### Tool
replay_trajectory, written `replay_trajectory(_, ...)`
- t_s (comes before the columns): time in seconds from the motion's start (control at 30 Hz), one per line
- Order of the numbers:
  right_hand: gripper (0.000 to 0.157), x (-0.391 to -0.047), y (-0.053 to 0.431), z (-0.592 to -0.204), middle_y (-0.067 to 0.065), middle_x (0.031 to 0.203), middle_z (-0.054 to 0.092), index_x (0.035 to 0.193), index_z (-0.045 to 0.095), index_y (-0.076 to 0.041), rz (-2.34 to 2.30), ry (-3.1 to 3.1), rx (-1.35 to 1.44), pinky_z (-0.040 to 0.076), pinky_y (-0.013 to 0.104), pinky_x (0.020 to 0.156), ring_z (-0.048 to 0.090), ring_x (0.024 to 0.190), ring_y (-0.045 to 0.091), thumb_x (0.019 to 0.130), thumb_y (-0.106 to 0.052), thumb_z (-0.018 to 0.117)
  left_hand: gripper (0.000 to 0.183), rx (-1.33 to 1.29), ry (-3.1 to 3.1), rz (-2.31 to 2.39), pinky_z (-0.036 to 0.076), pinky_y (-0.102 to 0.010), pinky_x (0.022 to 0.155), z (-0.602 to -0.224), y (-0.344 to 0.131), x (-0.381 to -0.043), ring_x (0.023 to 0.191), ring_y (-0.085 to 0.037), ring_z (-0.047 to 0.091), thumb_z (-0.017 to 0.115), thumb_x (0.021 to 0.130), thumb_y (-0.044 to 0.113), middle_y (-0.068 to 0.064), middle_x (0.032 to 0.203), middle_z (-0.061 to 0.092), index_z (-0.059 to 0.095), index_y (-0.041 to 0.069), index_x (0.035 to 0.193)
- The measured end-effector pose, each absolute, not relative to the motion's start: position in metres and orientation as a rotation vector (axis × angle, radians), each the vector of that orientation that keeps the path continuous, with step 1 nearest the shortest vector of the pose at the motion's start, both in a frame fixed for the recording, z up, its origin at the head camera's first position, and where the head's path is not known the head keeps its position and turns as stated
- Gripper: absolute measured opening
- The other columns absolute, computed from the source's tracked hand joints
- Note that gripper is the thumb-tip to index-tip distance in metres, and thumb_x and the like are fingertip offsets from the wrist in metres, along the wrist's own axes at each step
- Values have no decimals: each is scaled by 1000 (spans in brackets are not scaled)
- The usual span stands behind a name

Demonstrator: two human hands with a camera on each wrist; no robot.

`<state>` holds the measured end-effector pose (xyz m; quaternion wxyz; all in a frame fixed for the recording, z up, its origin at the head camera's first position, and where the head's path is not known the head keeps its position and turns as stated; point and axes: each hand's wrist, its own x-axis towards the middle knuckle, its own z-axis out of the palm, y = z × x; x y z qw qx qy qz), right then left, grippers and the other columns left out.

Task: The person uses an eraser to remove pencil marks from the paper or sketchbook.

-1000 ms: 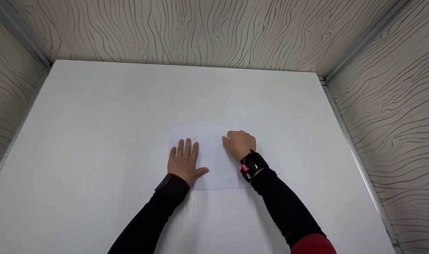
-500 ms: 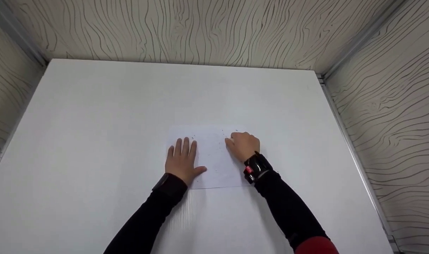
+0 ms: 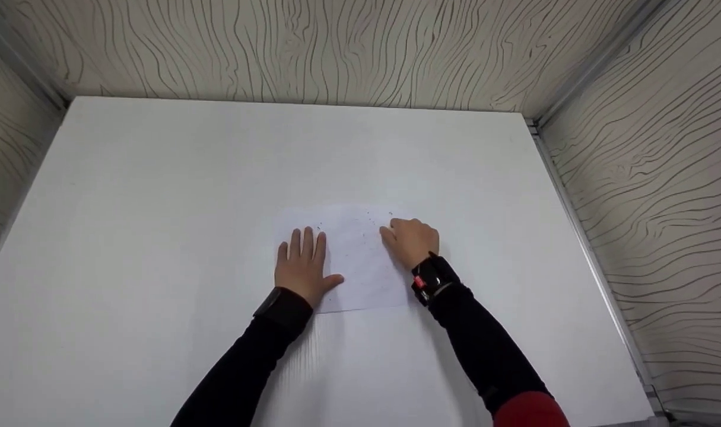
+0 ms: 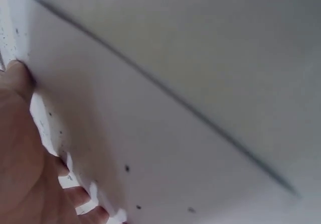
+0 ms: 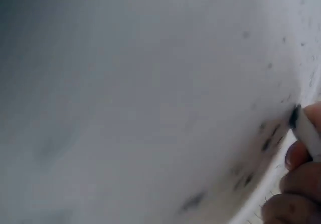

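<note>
A white sheet of paper point(image 3: 363, 270) lies on the white table. My left hand point(image 3: 301, 271) rests on its left part, fingers straight and spread, thumb out to the side. On the paper's right side, my right hand point(image 3: 415, 242) has curled fingers. The right wrist view shows it pinching a small white eraser point(image 5: 307, 133) with a blackened tip that touches the paper. Dark eraser crumbs point(image 5: 266, 144) lie beside the tip. In the head view the eraser is hidden by the hand. Faint marks show on the sheet.
The broad white table point(image 3: 158, 178) surrounds the paper. Wood-grain patterned panels point(image 3: 313, 53) stand behind it and at both sides, with metal framing point(image 3: 597, 65) at the corners. Dark sleeves and wrist straps cover both forearms.
My right hand has shifted slightly to the right over the paper, still gripping the eraser. Crumbs now show above and left of it. My left hand stays in place on the sheet.
</note>
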<state>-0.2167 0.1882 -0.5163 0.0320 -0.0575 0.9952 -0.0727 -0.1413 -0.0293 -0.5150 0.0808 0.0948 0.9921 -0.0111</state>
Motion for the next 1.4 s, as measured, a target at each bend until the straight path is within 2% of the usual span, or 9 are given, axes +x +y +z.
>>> replay_trajectory(0.2, 44, -223, 191, -513, -3, 55, 35, 62, 45, -13, -155, 3101, -113, 27, 28, 46, 37, 52, 15, 97, -37, 56, 89, 278, 2964, -3, 31, -48, 117, -512, -27, -140, 148, -31, 28, 53, 86, 69, -13, 159, 31, 31, 15, 154)
replay_trajectory(0.43, 41, -227, 183, -511, -3, 57, 37, 67, 53, -13, -232, 2995, -199, 30, 27, 49, 41, 56, 15, 97, -41, 53, 89, 277, 2979, 4, 31, -48, 117, -509, -28, -143, 148, -31, 28, 53, 86, 69, -13, 159, 31, 31, 15, 154)
replay_trajectory(0.6, 44, -227, 194, -506, -3, 56, 33, 61, 43, -14, -130, 3101, -135, 26, 27, 48, 36, 53, 15, 97, -36, 56, 89, 295, 2981, 23, 31, -48, 117, -512, -28, -142, 147, -32, 28, 53, 86, 69, -14, 159, 31, 31, 14, 153)
replay_trajectory(0.77, 47, -207, 200, -506, -6, 54, 27, 59, 33, -18, -195, 3025, -271, 25, 26, 45, 33, 50, 12, 96, -38, 55, 89, 298, 2992, 35, 32, -48, 116, -513, -29, -139, 147, -32, 29, 53, 86, 69, -14, 158, 33, 33, 13, 153)
replay_trajectory(1.03, 46, -200, 216, -507, -3, 54, 30, 59, 38, -15, -150, 3117, -127, 24, 28, 47, 36, 52, 15, 95, -36, 58, 90, 291, 3000, 35, 31, -49, 117, -510, -28, -141, 147, -32, 28, 53, 86, 69, -14, 158, 32, 32, 14, 153)
replay_trajectory(1.27, 43, -179, 199, -505, -5, 55, 33, 64, 48, -15, -280, 2957, -313, 28, 26, 47, 38, 52, 14, 96, -42, 55, 90, 272, 2996, 46, 32, -48, 116, -512, -28, -141, 147, -32, 30, 55, 85, 69, -14, 158, 33, 34, 13, 152)
replay_trajectory(1.4, 44, -172, 204, -507, -4, 54, 32, 62, 47, -15, -239, 2976, -180, 27, 27, 47, 37, 52, 14, 96, -41, 57, 80, 322, 3005, 194, 33, -49, 116, -517, -33, -146, 146, -33, 31, 54, 90, 61, -14, 157, 34, 36, 12, 151)
